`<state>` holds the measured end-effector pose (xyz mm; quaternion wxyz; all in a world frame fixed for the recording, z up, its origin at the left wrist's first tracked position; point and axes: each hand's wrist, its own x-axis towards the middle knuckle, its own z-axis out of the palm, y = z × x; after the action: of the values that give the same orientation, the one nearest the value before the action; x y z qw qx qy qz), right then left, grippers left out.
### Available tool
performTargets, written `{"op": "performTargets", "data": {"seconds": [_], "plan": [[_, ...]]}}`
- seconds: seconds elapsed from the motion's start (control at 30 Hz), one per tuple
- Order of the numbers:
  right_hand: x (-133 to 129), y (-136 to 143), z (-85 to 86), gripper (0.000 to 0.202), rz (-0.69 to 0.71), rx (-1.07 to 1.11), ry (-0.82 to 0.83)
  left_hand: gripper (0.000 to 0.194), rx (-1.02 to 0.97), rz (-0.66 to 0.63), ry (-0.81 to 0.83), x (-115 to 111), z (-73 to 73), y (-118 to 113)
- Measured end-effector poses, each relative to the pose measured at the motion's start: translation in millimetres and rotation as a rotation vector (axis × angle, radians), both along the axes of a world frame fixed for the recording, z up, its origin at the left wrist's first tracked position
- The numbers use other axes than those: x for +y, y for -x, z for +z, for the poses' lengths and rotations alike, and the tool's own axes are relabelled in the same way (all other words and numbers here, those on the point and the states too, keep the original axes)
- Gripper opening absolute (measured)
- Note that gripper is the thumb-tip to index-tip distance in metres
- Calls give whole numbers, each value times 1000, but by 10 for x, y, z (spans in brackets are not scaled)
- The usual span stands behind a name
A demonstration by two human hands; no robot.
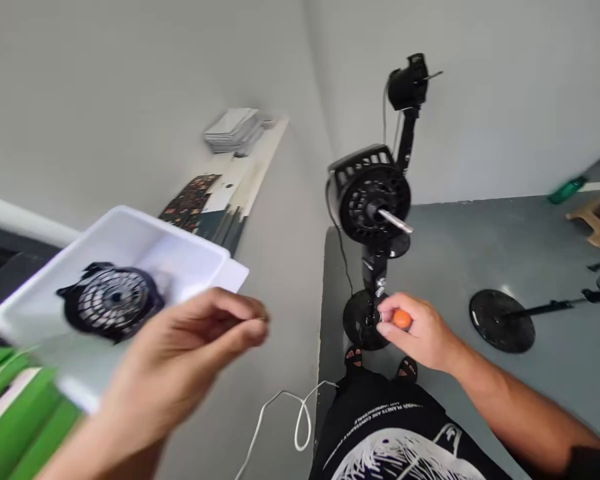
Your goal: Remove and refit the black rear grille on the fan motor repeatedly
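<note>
My left hand [195, 353] is raised at centre left, in front of a white plastic bin [170, 250]; thumb and forefinger pinch something too small to name. In the bin lies a black slotted fan part [113, 300]. My right hand [420, 330] holds a tool with an orange handle [403, 319], just below the neck of a black stand fan. That fan's motor housing [373, 200] has no blades or grille, and a metal shaft [395, 221] sticks out of it. Its round base [365, 320] is on the floor.
Another bare fan motor [407, 87] stands behind. A round black stand base [501, 320] is on the right floor. A white stack [234, 130] sits on a ledge, a white cable [280, 397] loops below, and a green bottle [567, 191] lies by the wall.
</note>
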<state>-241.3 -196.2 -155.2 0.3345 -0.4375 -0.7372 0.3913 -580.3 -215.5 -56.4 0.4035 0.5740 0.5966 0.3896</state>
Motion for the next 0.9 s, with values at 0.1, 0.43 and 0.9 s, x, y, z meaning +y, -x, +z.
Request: {"op": "performTargets", "data": {"seconds": [0.1,0.43,0.9], "plan": [[54,264,432,28,55,159,-263,29,-373,-165,79,133,-148,-751],[-27,227,830,12,-11,253,-538,39,-487,-504,378,325,-221,-985],[-87,297,839,8,-161,154,-650,23,-584,-613,450,362,-127,-1043]]}}
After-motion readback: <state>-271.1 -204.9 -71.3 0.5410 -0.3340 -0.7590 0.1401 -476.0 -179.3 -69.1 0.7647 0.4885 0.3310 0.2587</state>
